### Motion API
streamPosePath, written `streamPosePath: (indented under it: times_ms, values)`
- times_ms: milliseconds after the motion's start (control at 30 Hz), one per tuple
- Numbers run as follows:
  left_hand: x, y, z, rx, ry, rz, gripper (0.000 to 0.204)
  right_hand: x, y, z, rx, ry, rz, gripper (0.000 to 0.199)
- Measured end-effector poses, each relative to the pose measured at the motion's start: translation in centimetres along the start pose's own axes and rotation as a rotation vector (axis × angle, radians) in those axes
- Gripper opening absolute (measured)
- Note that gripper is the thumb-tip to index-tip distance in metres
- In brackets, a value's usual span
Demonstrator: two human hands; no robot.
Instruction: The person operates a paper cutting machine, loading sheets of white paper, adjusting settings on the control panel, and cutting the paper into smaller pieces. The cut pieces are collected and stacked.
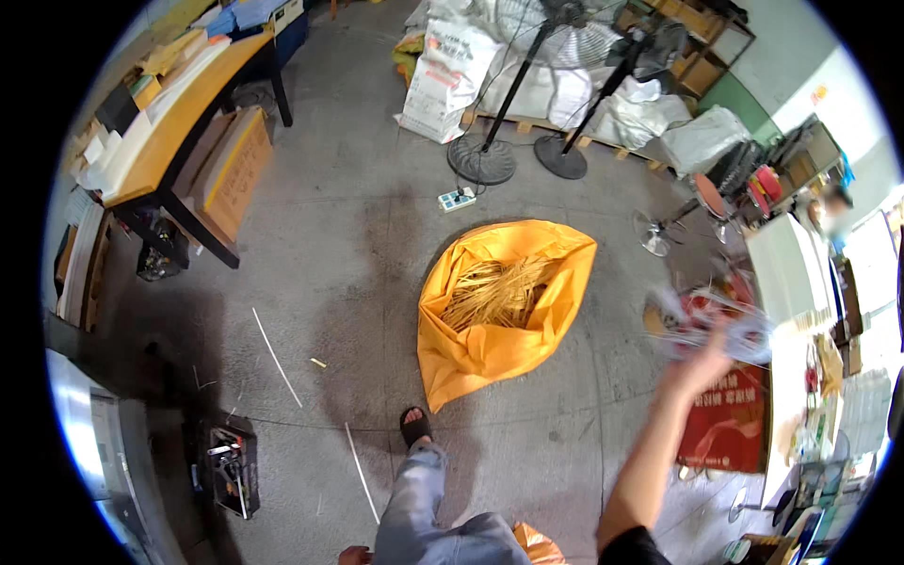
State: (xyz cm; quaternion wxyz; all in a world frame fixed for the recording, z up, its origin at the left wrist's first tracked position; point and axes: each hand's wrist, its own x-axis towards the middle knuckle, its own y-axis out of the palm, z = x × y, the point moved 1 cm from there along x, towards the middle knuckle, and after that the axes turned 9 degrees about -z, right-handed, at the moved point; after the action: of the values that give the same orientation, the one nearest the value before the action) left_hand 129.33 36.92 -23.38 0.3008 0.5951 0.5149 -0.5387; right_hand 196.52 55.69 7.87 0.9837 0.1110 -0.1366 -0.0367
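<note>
Right hand (704, 363): raised at arm's length, blurred, gripping a crumpled clear plastic bag (720, 325); finger detail unreadable. Left hand: out of view. Open orange sack of pale straw-like sticks (499, 306): slumped on grey concrete floor (330, 254), mouth spread for access. Two black pedestal fans (518, 141): beyond.

Orange-yellow bag (504, 311), plain, no pattern; pale straw-coloured sticks (494, 292) inside. Floor (348, 235) grey concrete with darker blotches. Right hand (704, 363) holds a clear, whitish film (720, 325), motion-blurred. Red carton (730, 424) with white markings beside it. Wooden tabletop (184, 122) tan-orange on black legs. White sacks (452, 71) at rear. Two fan stands (513, 155), black. Trouser leg (419, 504) faded blue-grey; sandal (414, 426) black.
</note>
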Motion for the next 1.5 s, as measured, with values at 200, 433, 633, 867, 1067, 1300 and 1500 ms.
streamPosePath:
  times_ms: [200,433,633,867,1067,1300,1500]
  values:
    - [4.5,1.6,-0.4,0.143,-0.093,-0.111,0.046,-11.3,5.5,-40.4,-1.181,0.095,0.861,0.1]
    - [18.6,2.7,-9.7,0.87,0.523,-0.35,0.038,-28.5,2.7,-55.8,-1.493,-0.143,1.898,0.074]
    - [24.4,26.6,-43.4,0.77,1.091,-0.369,0.079,-36.8,-12.7,-46.0,-1.02,-0.526,2.297,0.022]
    - [26.1,43.1,-52.2,1.532,1.028,-0.597,0.092,-28.9,-23.7,-40.7,-1.266,-0.357,2.11,0.026]
    - [28.4,31.3,-47.6,1.499,1.181,-0.614,0.08,-25.4,-26.0,-38.1,-1.202,-0.268,2.003,0.035]
    - [14.1,8.0,-26.9,1.445,0.638,-0.347,0.068,-26.2,-22.5,-31.9,-1.183,-0.141,1.923,0.052]
    - [-5.8,-0.8,3.6,0.708,-0.167,-0.383,0.047,-22.7,-17.4,-24.7,-0.977,0.028,2.023,0.042]
